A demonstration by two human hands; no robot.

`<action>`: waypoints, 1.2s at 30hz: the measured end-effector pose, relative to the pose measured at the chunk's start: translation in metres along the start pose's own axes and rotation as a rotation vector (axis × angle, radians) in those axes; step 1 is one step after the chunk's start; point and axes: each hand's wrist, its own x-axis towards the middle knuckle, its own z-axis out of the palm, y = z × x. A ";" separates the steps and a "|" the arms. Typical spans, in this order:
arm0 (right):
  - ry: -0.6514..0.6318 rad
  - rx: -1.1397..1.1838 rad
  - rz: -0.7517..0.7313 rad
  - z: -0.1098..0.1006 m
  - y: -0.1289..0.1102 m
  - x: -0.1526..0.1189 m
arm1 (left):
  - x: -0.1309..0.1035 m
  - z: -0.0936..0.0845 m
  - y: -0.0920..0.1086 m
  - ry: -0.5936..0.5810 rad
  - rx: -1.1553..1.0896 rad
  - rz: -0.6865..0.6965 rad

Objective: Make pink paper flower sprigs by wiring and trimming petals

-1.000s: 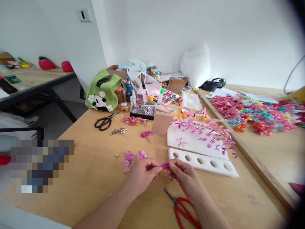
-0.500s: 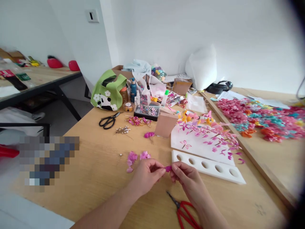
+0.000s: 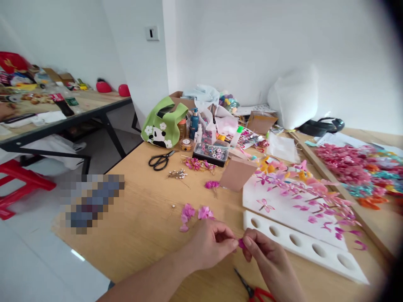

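A small magenta petal (image 3: 241,243) is pinched between my two hands above the table. My left hand (image 3: 214,243) grips its left end between thumb and forefinger. My right hand (image 3: 267,253) pinches the other end, and the fingers cover most of it. Just beyond my left hand lie loose pink petals (image 3: 188,211) and a second pink cluster (image 3: 205,212). Red-handled scissors (image 3: 248,287) rest below my hands, partly cut off by the frame. To the right of my right hand is a white foam block (image 3: 294,240) with a row of round holes.
Pink flower sprays (image 3: 315,197) lie on a white board behind the foam block. Black scissors (image 3: 161,160), a bead box (image 3: 210,154) and a green panda bag (image 3: 163,123) stand farther back. A wooden strip (image 3: 340,191) borders a heap of coloured flowers (image 3: 349,163).
The camera has turned left, so everything sits farther right and lower. My fingers still pinch the petal, and less of it shows between them.
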 end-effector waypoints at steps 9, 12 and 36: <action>-0.058 -0.035 -0.069 -0.008 0.006 0.000 | -0.003 -0.012 0.008 -0.047 0.178 0.058; 0.076 0.002 -0.076 -0.013 0.013 -0.002 | 0.001 -0.030 0.020 0.016 0.028 -0.022; 0.223 -0.144 -0.070 -0.003 0.004 -0.004 | 0.105 -0.094 -0.024 0.356 0.650 -0.348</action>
